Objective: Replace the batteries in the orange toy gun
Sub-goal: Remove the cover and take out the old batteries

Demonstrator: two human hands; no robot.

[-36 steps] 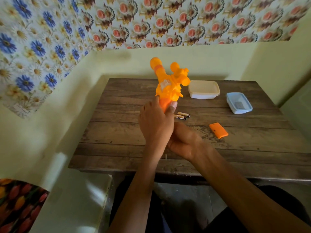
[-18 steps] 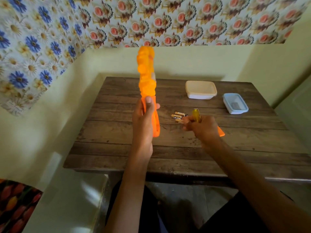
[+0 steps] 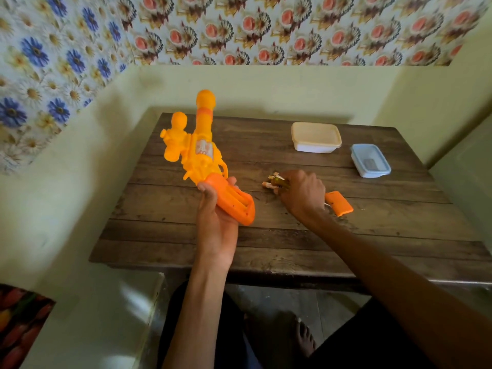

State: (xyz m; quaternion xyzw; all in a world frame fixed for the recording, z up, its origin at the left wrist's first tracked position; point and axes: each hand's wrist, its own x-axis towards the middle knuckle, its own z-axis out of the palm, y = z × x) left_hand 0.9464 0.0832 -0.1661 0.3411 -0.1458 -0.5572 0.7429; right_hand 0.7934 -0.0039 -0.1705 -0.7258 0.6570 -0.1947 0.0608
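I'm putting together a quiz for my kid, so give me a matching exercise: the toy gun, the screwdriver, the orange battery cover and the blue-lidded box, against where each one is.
Things:
1. toy gun
2. screwdriver
3. orange battery cover
4. blue-lidded box

Places:
A. lying on the table beside the right wrist
B. gripped in the left hand
C. standing toward the table's far right corner
D. gripped in the right hand

Pairs: 1-B, 2-D, 3-A, 4-C
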